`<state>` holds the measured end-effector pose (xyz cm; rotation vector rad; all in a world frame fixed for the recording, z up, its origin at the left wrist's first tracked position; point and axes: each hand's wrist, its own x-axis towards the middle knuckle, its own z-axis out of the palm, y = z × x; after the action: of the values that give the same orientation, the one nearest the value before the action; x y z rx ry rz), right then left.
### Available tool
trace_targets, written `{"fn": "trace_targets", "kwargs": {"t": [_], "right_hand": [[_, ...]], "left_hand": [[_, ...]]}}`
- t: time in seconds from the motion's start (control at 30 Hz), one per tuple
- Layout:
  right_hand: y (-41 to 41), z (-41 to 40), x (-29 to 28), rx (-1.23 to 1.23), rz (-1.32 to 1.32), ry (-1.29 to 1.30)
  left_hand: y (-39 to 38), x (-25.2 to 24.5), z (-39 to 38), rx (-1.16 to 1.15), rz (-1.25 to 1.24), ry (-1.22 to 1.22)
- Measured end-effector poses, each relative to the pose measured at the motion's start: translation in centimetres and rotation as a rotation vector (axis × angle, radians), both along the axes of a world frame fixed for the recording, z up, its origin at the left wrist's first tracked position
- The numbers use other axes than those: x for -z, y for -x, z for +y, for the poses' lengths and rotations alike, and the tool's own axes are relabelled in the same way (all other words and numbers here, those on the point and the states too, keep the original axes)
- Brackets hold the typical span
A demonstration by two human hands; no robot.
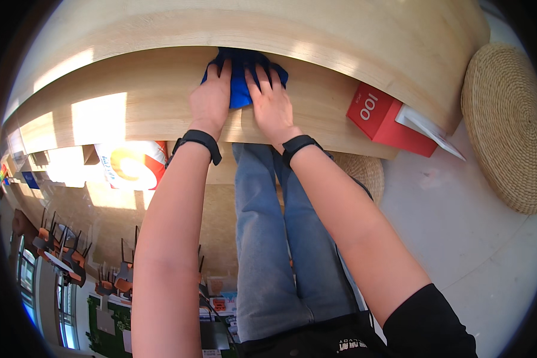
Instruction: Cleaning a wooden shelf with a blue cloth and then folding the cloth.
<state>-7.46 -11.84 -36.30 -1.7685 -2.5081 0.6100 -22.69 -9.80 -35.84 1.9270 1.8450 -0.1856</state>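
Note:
A blue cloth (240,87) lies bunched on a light wooden ledge (170,103), its far edge passing out of sight under the overhanging wooden top (268,27). My left hand (210,100) presses on the cloth's left side, fingertips sunk among its folds. On the other side, my right hand (273,100) holds the cloth down with its fingers spread. A narrow strip of blue shows between the two hands. Both thumbs are mostly hidden. Each wrist wears a black band.
A red box (385,121) bearing print sits toward the ledge's right end, with a white flat item (423,123) against it. Round woven seats stand right (505,125) and beneath the ledge (362,172). A white, orange and red package (134,163) is below left. Chairs (62,255) stand farther off.

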Motion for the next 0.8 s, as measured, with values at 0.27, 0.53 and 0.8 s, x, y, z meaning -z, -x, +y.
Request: {"fn": "trace_targets", "kwargs": {"t": [0.27, 0.53, 0.8], "right_hand": [[-2.5, -9.9, -3.2, -0.198, 0.039, 0.305], [-0.2, -1.0, -0.2, -0.083, 0.077, 0.042], [0.8, 0.9, -0.2, -0.027, 0.069, 0.125]], "left_hand": [[0.9, -0.9, -12.4, 0.039, 0.003, 0.336], [1.3, 1.2, -2.1, -0.067, -0.115, 0.028], [0.8, 0.8, 0.6, -0.1, -0.047, -0.051]]}}
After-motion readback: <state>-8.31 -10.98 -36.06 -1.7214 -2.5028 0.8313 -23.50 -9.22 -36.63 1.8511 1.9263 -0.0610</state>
